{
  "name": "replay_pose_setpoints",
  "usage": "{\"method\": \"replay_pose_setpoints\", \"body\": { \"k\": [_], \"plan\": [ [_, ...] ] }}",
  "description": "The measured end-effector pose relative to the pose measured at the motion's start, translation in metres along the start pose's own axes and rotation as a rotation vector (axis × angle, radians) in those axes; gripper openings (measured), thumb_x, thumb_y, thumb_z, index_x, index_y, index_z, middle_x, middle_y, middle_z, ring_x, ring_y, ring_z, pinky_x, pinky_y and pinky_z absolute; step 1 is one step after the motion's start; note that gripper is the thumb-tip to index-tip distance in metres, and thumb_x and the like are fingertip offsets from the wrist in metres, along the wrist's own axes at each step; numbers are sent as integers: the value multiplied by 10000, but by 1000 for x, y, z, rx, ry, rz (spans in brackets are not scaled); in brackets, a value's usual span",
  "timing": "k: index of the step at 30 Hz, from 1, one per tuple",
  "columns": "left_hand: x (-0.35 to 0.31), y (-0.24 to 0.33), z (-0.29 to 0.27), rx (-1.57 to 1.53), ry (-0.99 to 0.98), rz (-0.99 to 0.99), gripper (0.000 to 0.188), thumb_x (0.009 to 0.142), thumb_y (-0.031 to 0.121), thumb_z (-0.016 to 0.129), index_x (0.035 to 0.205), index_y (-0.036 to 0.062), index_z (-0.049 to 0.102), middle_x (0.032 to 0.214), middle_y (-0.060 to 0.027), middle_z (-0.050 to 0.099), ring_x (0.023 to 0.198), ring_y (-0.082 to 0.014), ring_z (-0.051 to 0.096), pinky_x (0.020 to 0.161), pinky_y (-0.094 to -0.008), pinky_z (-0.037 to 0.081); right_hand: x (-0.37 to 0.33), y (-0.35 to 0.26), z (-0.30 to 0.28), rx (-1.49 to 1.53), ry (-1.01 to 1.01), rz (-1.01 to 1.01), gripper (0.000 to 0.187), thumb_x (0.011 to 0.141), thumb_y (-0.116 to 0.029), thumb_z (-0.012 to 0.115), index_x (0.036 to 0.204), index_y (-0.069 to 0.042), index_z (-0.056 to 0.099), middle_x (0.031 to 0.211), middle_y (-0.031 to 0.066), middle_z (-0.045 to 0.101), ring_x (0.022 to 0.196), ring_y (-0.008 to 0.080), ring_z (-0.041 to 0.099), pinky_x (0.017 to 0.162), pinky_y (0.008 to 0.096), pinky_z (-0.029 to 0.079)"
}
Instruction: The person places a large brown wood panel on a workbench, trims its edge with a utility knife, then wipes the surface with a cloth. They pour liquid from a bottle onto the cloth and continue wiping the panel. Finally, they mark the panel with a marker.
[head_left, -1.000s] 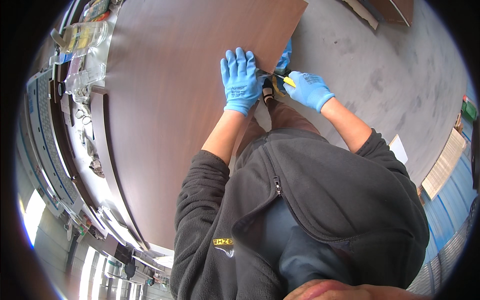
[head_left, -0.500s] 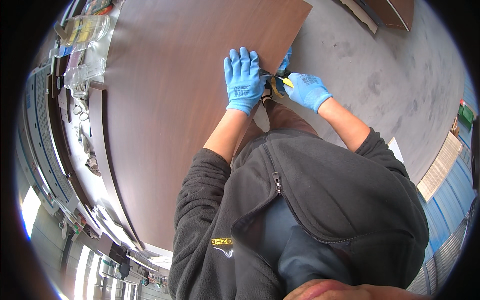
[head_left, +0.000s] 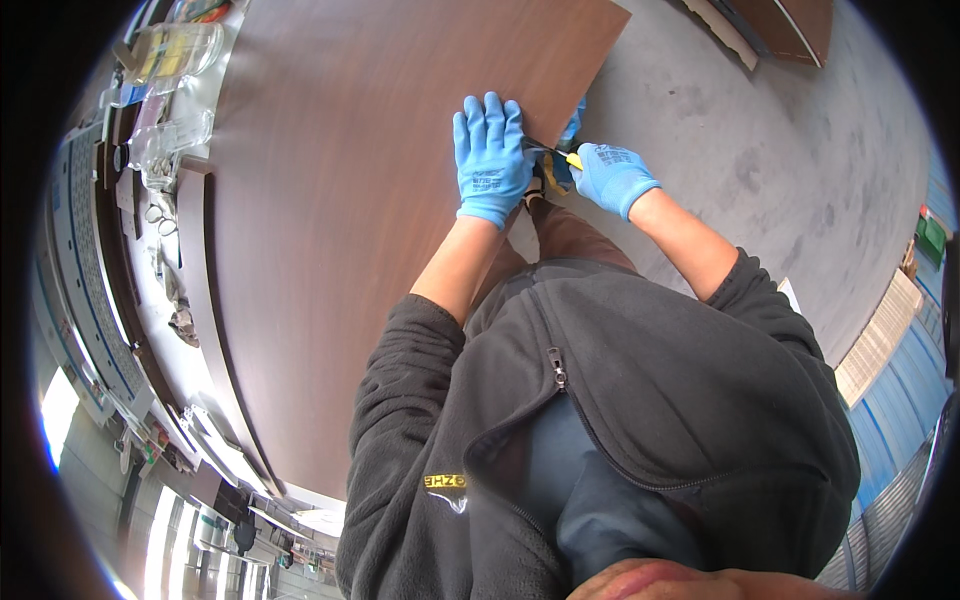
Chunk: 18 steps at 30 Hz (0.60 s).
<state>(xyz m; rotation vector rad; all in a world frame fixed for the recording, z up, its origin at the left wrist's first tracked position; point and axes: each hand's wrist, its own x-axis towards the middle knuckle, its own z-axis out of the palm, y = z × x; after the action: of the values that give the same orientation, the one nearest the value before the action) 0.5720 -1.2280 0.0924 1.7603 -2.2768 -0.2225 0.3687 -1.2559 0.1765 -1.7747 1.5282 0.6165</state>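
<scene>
A large brown wood-grain panel (head_left: 340,230) lies before me and reaches to my left. My left hand (head_left: 489,170), in a blue work glove, rests flat on it near the right edge, fingers stretched out. In the same kind of glove, my right hand (head_left: 612,174) is just off that edge, closed round a tool with a yellow handle (head_left: 574,161). Its thin dark shaft (head_left: 545,149) points left to the panel's edge beside my left hand. The tool's exact kind and its tip cannot be made out.
Clear plastic containers (head_left: 180,50) and scissors (head_left: 160,217) are on a surface left of the panel. A narrow brown strip (head_left: 196,240) runs along its left side. Other brown boards (head_left: 790,25) are at the far right, above the grey floor (head_left: 740,170).
My right hand and the yellow-handled tool have moved slightly left, toward the panel's edge. The left hand stays flat in the same place on the panel.
</scene>
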Motion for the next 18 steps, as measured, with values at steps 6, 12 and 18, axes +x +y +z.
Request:
{"method": "replay_pose_setpoints", "body": {
  "k": [6, 12, 18],
  "plan": [
    [1, 0, -2, -21, 16, -3, 793, 908, 406, 816, 1589, 74, 579, 1732, -223, 442, 1626, -494, 344, 1342, -634, 223, 6, 2, 15, 32, 57, 29, 345, 1069, -370, 645, 1158, -39, 690, 1112, 250, 780, 1040, 455, 750, 884, 542, 581],
    [0, -1, -2, -38, 26, 0, 788, 910, 415, 817, 1583, 76, 586, 1731, -223, 444, 1624, -490, 349, 1344, -626, 231, 6, 10, 21, 49, 45, 10, 357, 1062, -370, 649, 1153, -28, 695, 1097, 263, 775, 1014, 464, 749, 885, 545, 578],
    [0, -1, -2, -18, 76, 1, 774, 904, 422, 825, 1569, 92, 607, 1708, -202, 488, 1614, -465, 386, 1340, -611, 256, 45, 41, 52, -132, -140, 89, 343, 1013, -274, 608, 1158, -30, 800, 1188, 264, 788, 1107, 445, 762, 928, 553, 606]
  ]
}}
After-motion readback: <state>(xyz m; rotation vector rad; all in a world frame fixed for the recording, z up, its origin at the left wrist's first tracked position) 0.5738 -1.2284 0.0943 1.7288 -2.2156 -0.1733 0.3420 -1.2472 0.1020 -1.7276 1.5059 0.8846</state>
